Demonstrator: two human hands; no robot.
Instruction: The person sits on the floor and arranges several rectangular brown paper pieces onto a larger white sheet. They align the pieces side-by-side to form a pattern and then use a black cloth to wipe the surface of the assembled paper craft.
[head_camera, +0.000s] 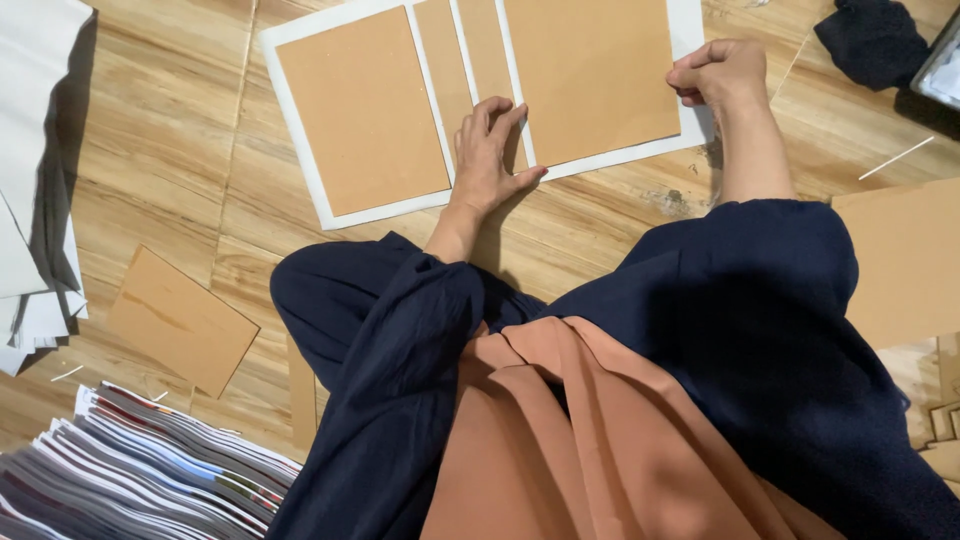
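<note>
A white sheet (300, 140) lies on the wooden floor with brown cardboard pieces laid on it: a large left board (360, 110), two narrow strips (440, 50) and a large right board (590, 70). My left hand (488, 155) presses flat, fingers spread, on the narrow strip and the lower edge of the sheet. At the sheet's right edge, beside the right board, my right hand (718, 72) is closed in a fist. I cannot tell whether it pinches the sheet. Dark blue sleeves and a rust-coloured cloth fill the foreground.
A loose brown board (180, 318) lies at the left. A stack of printed sheets (150, 460) sits at bottom left, white paper (35, 180) at far left. More cardboard (905, 260) lies at the right, a dark cloth (875, 40) at top right.
</note>
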